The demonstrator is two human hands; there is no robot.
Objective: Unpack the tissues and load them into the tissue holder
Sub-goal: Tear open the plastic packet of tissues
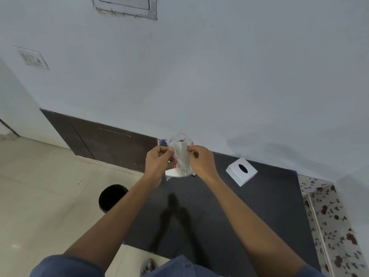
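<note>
While both hands grip the tissue pack (pixel 179 156) above the dark tabletop (pixel 249 206), the unpacking step is in hand: the left hand (pixel 158 159) and right hand (pixel 200 159) each have fingers pinched on the clear wrapper, seemingly pulling it apart. The white holder (pixel 241 171) sits on the tabletop, well apart to the right. Next, the wrapper must come off and the bare stack go into the holder.

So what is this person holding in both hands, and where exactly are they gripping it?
A plastic-wrapped tissue pack. The left hand and right hand pinch its wrapper on opposite sides near the top, above the dark table.
</note>
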